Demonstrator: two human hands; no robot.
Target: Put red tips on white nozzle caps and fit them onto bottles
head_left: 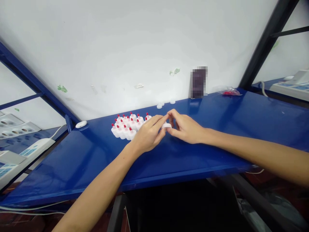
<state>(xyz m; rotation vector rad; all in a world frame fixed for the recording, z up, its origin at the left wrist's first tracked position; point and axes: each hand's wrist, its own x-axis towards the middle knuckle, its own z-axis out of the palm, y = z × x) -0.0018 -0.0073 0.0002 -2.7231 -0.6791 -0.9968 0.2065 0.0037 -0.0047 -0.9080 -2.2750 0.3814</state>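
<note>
Grip: narrow; the fingertips of the left hand [148,133] and right hand [189,129] close in from either side on a small white piece [166,125], held just above or at the blue tabletop [183,164]; exact height cannot be told. Its far side is partly hidden by fingers. Handling, judged by eye: light, probably smooth plastic, fairly stiff, slightly slippery if pinched at a curved edge; low risk of breakage. Best hold: thumb and forefinger on opposite rims, light pressure, faces left free. Beside the left hand: a cluster of white bottles [120,131] with red tips, upright and close-packed; likely light and easily knocked, so take one low on the body. Farther out, near the wall: loose white pieces [159,106], a dark pixelated panel [198,83] leaning upright, and a clear bag [231,92] with red contents.
</note>
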